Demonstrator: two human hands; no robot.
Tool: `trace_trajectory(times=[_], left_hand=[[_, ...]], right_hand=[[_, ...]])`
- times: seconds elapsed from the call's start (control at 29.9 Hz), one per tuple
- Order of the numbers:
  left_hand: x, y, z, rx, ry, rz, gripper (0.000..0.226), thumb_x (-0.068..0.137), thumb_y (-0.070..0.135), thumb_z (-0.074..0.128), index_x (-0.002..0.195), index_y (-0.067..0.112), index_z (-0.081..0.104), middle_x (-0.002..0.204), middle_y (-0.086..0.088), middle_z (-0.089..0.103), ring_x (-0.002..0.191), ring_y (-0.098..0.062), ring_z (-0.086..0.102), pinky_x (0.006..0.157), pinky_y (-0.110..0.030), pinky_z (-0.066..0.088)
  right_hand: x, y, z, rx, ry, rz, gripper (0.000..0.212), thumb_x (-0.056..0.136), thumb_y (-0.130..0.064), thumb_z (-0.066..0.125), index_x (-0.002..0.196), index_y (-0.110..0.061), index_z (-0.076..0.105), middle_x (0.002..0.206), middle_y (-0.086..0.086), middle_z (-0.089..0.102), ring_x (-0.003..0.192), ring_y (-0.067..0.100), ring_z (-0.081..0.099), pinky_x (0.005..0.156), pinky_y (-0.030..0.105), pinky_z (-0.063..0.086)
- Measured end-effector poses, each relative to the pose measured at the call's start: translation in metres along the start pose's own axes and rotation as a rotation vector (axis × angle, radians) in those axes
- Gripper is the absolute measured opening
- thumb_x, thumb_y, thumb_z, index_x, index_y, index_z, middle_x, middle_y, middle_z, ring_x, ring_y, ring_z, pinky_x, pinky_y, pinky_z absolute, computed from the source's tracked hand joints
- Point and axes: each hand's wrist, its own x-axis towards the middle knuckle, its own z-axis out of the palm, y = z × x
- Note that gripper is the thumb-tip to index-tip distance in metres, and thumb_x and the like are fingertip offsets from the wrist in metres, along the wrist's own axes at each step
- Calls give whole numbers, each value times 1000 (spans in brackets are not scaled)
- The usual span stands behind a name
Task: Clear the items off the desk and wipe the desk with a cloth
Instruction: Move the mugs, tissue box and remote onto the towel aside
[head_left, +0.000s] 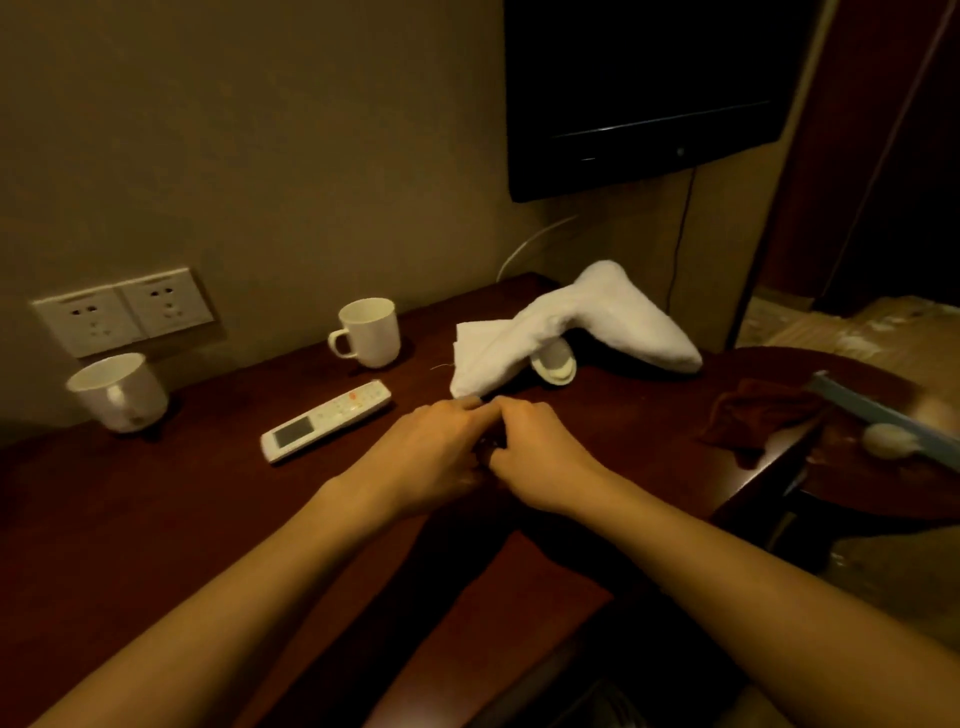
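Two glossy white mugs (118, 391) (368, 330) and a slim plastic remote (326, 420) sat on my dark polished desk (130, 519). My left hand (431, 457) and right hand (540, 457) met, fingers curled round something small and dark I couldn't identify. Beyond lay a soft folded white towel (566, 327), a crumpled maroon cloth (753, 415) rightward.

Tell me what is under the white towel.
A small white dish-like object pokes out beneath the towel, resting on the desk. Its back half is covered, and anything else beneath the towel is hidden.
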Motion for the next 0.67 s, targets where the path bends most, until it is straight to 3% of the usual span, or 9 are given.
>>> trace_trajectory(times=[0.1,0.17,0.27,0.47,0.57,0.67], left_hand=[[45,10,12,2,20,56,33,81,26,63,113,22,52,106,0,56,87,-19,58,68,-40,50],[73,16,21,-33,1,91,37,82,26,63,117,22,53,109,0,56,91,-19,58,71,-38,49],[112,22,37,-21,-38,133,37,85,33,60,120,22,53,110,-1,56,90,-20,59,73,-42,51],[155,28,61,17,-56,184,32,89,34,55,118,20,53,109,0,55,89,-18,58,68,-38,49],[166,22,70,-2,-70,173,24,89,34,54,109,20,54,104,1,55,84,-18,57,67,-40,50],[168,15,76,-5,-70,145,20,90,36,51,101,20,54,99,1,54,79,-18,56,65,-42,49]], right_hand=[[11,34,-30,-84,24,36,16,79,-5,52,94,-12,55,101,11,64,91,31,60,71,40,50],[22,63,-48,-191,46,83,16,79,-9,51,93,-14,57,104,14,65,94,35,61,74,42,51],[38,109,-74,-408,96,188,5,89,-16,49,85,-18,51,102,15,63,93,38,60,66,35,41],[45,179,-115,-631,150,441,25,94,-13,44,114,-9,59,123,16,57,112,35,57,84,38,45],[52,202,-128,-721,235,483,21,91,-4,45,104,-6,62,109,16,60,99,35,61,69,37,44],[66,217,-132,-765,269,530,17,91,-2,49,104,-3,61,110,19,56,97,38,59,67,37,40]])
